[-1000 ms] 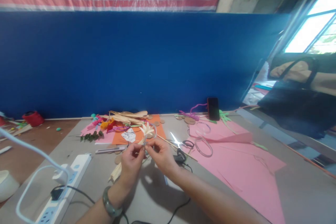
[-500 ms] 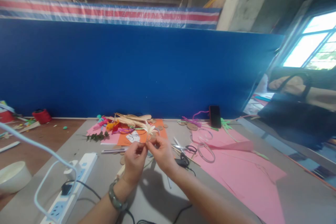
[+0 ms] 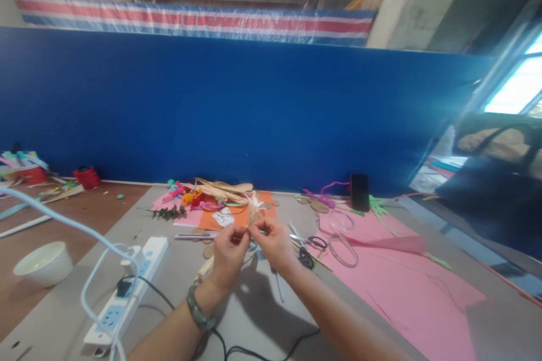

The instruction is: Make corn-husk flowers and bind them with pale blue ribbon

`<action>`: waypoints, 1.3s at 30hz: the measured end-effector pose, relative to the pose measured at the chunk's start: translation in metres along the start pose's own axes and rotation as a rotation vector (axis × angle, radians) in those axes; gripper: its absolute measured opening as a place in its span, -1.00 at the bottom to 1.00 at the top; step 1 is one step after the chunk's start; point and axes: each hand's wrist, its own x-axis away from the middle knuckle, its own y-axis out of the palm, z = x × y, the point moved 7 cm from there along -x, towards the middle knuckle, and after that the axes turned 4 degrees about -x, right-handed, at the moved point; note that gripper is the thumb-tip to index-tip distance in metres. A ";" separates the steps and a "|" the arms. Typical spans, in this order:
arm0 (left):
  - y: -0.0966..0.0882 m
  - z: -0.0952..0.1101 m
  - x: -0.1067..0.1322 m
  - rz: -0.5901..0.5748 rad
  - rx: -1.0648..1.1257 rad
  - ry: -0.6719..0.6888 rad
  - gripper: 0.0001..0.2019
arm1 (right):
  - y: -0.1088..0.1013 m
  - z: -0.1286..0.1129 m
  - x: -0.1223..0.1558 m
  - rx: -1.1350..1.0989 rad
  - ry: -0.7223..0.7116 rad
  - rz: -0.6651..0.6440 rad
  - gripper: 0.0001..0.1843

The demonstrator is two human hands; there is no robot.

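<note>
My left hand (image 3: 227, 252) and my right hand (image 3: 273, 243) meet above the grey table (image 3: 249, 316), fingers pinched together on a small pale straw flower (image 3: 254, 206) whose strips fan upward between them. A green bracelet sits on my left wrist. Just beyond the hands lie an orange sheet (image 3: 243, 215) and a heap of straw strips and bright pipe cleaners (image 3: 212, 192). Scissors (image 3: 305, 238) lie right of my right hand.
A white power strip (image 3: 127, 293) with a pale blue cable lies at left, a white bowl (image 3: 43, 263) farther left. Pink paper (image 3: 402, 282) covers the right side, with clear rings (image 3: 342, 248) and a dark phone (image 3: 359, 192) against the blue wall. A person sits at far right.
The view has swung left and up a little. Both hands stay pinched on the straw flower, which sits slightly lower between the fingers than before.
</note>
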 end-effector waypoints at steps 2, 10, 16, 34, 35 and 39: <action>0.008 -0.004 -0.001 -0.087 0.139 -0.106 -0.81 | -0.003 0.003 -0.002 -0.061 0.053 -0.033 -0.83; 0.031 -0.008 0.007 -0.475 0.589 -0.464 -0.73 | -0.012 -0.004 0.001 -0.257 0.153 -0.213 -0.70; 0.039 -0.008 0.017 -0.607 0.677 -0.558 -0.69 | -0.011 -0.011 0.003 -0.346 0.143 -0.292 -0.63; 0.029 -0.011 0.010 -0.351 0.463 -0.355 -0.76 | -0.013 0.014 -0.002 -0.243 0.107 -0.229 -0.73; 0.027 -0.010 0.009 -0.331 0.438 -0.337 -0.76 | -0.013 0.014 -0.002 -0.229 0.090 -0.211 -0.74; 0.021 -0.010 0.007 -0.245 0.344 -0.283 -0.75 | -0.013 0.011 -0.001 -0.195 0.041 -0.151 -0.77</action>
